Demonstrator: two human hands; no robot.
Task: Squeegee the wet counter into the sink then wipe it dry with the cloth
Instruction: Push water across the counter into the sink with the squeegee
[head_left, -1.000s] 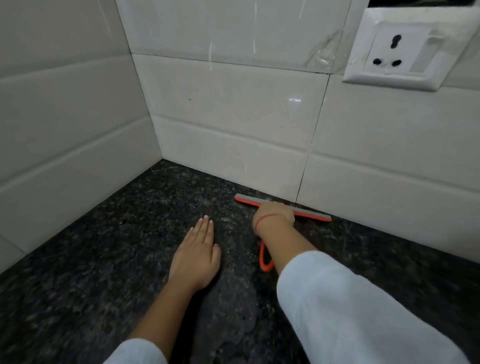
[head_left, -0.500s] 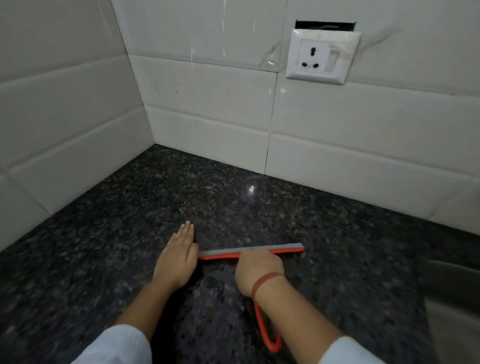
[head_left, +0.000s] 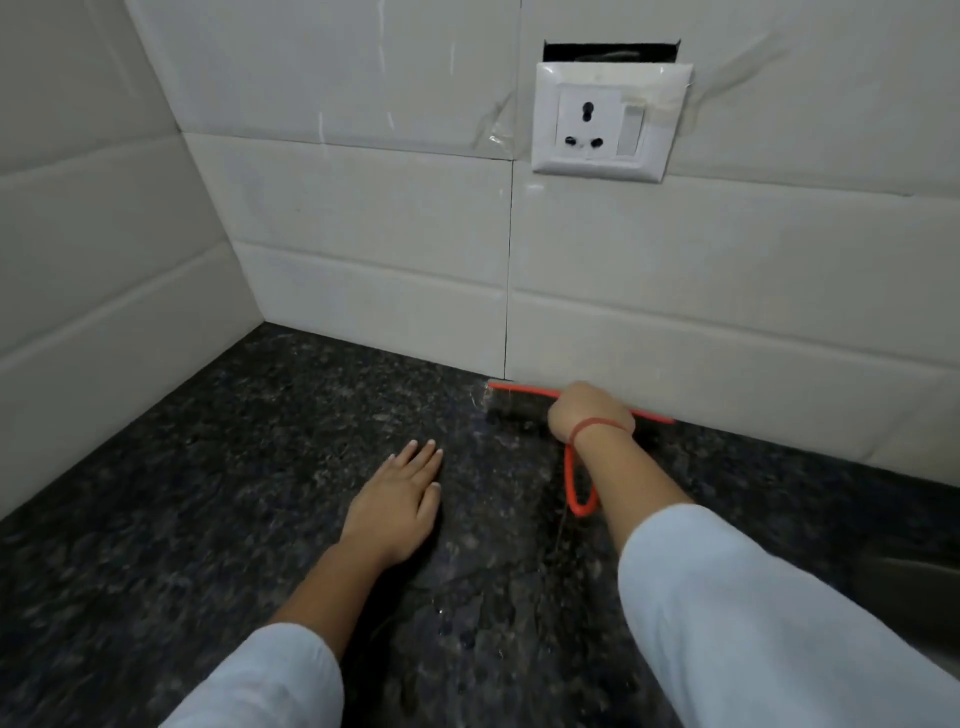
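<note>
Squeegee back at wall, new stroke starting

Right hand (head_left: 589, 413) is clamping the squeegee (head_left: 519, 402), blade now lying along the back wall tiles (head_left: 727, 332) vs mid-worktop (head_left: 208, 493) half a sec ago. Left hand (head_left: 397, 499) is resting flat, fingers apart, holding nothing. Prob. another pull beginning; sink and cloth aren't showing clearly.

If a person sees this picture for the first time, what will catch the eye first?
The orange squeegee stands out, pressed by the right hand against the foot of the white tiled wall. The left hand lies flat on the dark speckled counter. Above, a white wall socket sits below a dark gap.
</note>
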